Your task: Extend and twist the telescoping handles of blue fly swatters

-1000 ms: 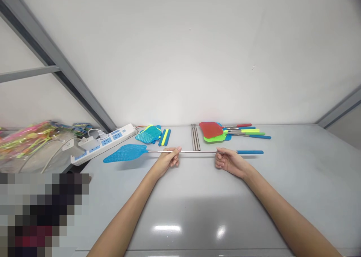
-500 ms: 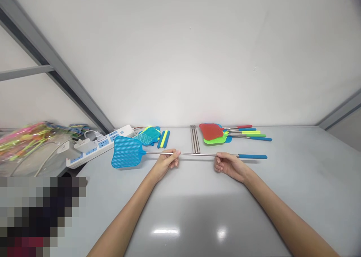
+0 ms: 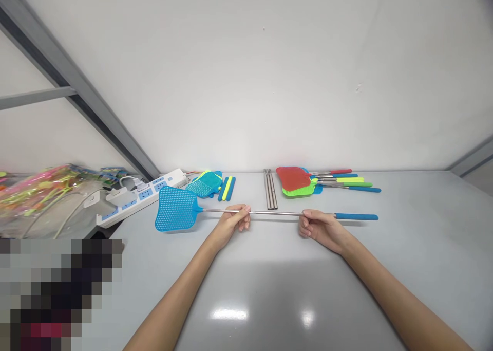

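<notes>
Holding blue fly swatter (image 3: 265, 213) level above grey table (image 3: 269, 289), rod extended; left hand (image 3: 231, 222) pinching rod near head, right hand (image 3: 321, 226) gripping by blue handle. Likely checking extension; collapsing next needing steady inward push.

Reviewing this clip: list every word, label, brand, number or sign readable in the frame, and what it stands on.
No text can be read anywhere in this frame.
Power strip: blue socket faces only; any marking is too small to read.
Blue fly swatter, held by the left hand and right hand: no print visible.
Plastic bag of coloured items: blurred, nothing legible.
Pile of swatters by the wall: no labels visible.
</notes>
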Tool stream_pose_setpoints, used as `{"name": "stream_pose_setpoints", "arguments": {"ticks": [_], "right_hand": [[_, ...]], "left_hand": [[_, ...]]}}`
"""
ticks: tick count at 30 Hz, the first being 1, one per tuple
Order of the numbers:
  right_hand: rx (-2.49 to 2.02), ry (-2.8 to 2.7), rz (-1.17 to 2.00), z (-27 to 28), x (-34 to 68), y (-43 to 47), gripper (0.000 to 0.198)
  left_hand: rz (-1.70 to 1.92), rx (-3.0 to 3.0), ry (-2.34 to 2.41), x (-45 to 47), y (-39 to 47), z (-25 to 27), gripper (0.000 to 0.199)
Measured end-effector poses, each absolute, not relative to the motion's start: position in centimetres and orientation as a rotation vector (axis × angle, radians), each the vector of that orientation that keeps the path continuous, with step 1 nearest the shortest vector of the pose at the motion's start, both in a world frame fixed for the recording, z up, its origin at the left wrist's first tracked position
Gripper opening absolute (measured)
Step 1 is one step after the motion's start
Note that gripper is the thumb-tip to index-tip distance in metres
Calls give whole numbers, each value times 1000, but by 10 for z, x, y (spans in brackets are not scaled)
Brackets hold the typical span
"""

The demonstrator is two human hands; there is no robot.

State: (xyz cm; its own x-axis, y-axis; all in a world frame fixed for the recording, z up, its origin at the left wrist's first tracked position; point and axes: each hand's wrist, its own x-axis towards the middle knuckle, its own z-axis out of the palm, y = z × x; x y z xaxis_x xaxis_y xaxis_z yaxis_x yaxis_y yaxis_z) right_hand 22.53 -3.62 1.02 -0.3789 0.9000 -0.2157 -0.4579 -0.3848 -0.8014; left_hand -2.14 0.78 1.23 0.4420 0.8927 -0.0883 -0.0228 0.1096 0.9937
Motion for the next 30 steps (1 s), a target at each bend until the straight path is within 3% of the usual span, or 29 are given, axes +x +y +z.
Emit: {"name": "stream_pose_setpoints", "arguments": {"ticks": [21,30], "right_hand": [[-833,-809,1919,8,227,-35,27],[-822,-839,1896,10,225,-36,26]], "left_hand": [[834,1058,839,-15,3,13,42],[907,849,788,-13,2,14,33]]}}
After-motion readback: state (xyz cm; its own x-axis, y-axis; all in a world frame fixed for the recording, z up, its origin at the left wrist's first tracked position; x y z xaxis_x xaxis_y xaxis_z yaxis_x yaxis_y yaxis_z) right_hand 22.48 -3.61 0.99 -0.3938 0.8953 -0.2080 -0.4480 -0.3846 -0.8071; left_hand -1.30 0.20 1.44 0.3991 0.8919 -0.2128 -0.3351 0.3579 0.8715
